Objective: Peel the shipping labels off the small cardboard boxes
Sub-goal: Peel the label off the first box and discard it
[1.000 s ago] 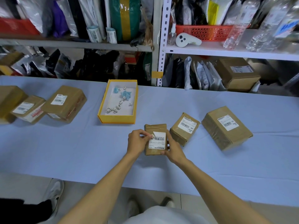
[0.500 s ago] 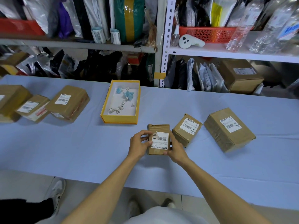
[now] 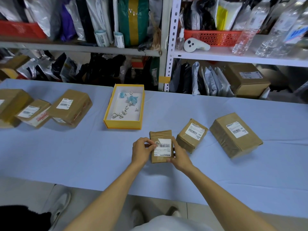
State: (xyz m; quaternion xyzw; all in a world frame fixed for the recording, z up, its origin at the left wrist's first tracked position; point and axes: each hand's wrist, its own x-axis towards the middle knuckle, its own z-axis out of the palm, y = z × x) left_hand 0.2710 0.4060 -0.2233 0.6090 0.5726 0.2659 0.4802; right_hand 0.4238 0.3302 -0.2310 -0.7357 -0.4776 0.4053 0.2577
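Corner of white shipping label point(image 3: 164, 148) up again, pinched in left hand point(image 3: 141, 151) grip; right hand point(image 3: 180, 158) holds small brown cardboard box point(image 3: 160, 135); peel starting

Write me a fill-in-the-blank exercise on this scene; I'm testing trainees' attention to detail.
The left hand pinches the label at its lifted ___, while the right hand steadies the small box.
The tray behind them is ___.
Right of the small box, ___ other boxes lie on the table.
Missing words: corner; yellow; two.
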